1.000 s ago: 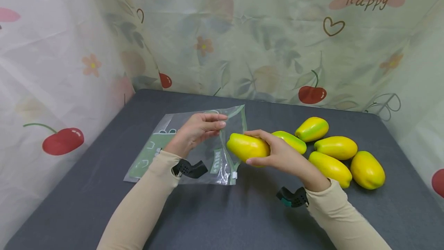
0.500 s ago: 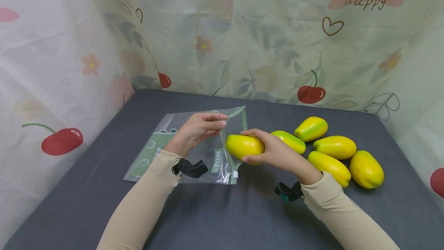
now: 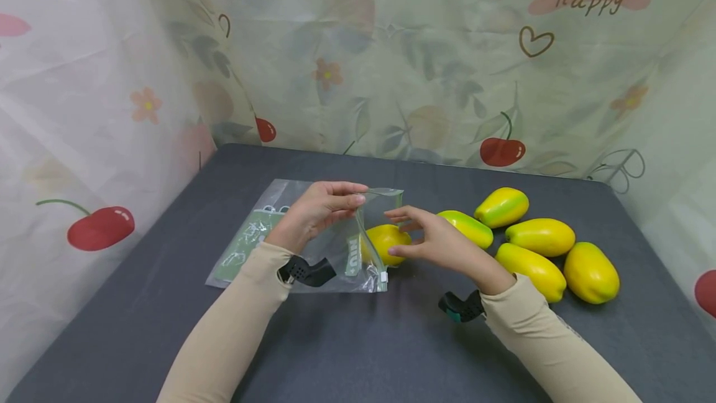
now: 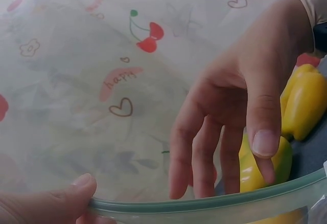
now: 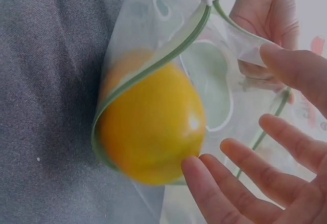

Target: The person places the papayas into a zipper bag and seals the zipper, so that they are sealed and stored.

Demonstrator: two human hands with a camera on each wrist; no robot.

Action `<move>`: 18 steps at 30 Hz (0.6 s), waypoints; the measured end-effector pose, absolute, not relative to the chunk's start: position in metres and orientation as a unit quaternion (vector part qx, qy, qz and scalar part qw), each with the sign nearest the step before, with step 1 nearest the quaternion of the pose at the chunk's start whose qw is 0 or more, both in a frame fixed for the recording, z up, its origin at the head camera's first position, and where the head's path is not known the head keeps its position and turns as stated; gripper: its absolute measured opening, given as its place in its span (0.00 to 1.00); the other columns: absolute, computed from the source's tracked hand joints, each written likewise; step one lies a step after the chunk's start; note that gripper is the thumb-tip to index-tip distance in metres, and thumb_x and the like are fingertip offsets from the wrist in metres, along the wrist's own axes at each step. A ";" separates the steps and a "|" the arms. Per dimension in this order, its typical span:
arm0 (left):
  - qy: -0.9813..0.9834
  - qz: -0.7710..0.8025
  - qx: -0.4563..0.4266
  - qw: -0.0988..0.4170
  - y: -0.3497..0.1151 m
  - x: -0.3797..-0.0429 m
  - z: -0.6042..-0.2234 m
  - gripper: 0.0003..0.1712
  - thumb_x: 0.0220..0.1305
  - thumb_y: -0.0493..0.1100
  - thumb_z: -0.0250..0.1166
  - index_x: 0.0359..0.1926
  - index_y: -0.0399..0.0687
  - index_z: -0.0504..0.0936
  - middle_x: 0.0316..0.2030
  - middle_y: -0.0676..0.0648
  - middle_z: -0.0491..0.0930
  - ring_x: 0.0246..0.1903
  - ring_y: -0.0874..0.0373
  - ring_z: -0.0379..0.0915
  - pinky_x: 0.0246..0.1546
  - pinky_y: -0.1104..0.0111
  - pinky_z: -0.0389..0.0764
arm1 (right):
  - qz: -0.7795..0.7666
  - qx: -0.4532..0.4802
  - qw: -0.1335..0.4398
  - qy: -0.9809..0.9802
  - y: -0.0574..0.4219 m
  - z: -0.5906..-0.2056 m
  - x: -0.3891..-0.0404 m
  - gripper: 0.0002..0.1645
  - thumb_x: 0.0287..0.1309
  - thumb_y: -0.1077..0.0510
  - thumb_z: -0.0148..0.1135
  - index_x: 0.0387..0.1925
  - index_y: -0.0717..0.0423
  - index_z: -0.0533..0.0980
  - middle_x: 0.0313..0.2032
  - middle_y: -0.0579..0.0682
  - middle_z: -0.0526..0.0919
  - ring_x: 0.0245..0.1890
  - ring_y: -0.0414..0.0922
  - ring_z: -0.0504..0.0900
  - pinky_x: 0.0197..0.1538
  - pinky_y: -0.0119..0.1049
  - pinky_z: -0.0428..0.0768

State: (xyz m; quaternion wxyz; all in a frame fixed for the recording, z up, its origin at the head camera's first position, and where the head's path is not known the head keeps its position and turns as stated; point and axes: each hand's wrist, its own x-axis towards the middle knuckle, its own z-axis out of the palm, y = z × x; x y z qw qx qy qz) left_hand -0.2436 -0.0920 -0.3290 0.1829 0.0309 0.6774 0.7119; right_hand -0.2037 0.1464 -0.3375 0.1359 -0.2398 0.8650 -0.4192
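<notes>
My left hand (image 3: 321,211) pinches the upper edge of a clear zip bag (image 3: 246,247) between thumb and fingers, and the bag's mouth gapes to the right. Just inside that mouth lies a yellow papaya (image 3: 388,243), its rear end poking out past the green zip strip. In the right wrist view the papaya (image 5: 158,127) sits within the curve of the strip. Fingers spread, my right hand (image 3: 439,238) hovers right behind the papaya; one fingertip (image 5: 193,169) overlaps its edge in the right wrist view. A white slider (image 3: 383,277) sits at the strip's near end.
Several more yellow-green papayas (image 3: 541,238) lie grouped on the right of the dark table (image 3: 358,347). One papaya (image 3: 467,229) is close behind the right hand. A patterned curtain (image 3: 380,79) hangs around the table's back and sides.
The papaya has moved left and down into the bag's mouth. My right hand has loosened its grip on it. The bag's upper right corner has dropped; the left hand stays put.
</notes>
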 end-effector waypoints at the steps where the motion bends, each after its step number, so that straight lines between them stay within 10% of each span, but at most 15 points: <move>1: 0.677 0.712 0.032 0.182 -0.092 -0.244 -0.329 0.21 0.64 0.36 0.64 0.57 0.36 0.78 0.38 0.53 0.79 0.34 0.61 0.74 0.37 0.76 0.81 | -0.420 -0.240 0.135 0.865 0.147 -0.338 -0.204 0.38 0.54 0.51 0.71 0.65 0.52 0.68 0.63 0.58 0.72 0.61 0.55 0.74 0.55 0.47 0.80; 18: 0.678 0.712 0.028 0.179 -0.094 -0.243 -0.326 0.20 0.64 0.36 0.65 0.57 0.36 0.78 0.39 0.52 0.80 0.35 0.61 0.75 0.38 0.76 0.81 | -0.412 -0.231 0.138 0.870 0.155 -0.342 -0.206 0.37 0.56 0.51 0.70 0.65 0.54 0.67 0.63 0.58 0.72 0.61 0.57 0.74 0.56 0.49 0.80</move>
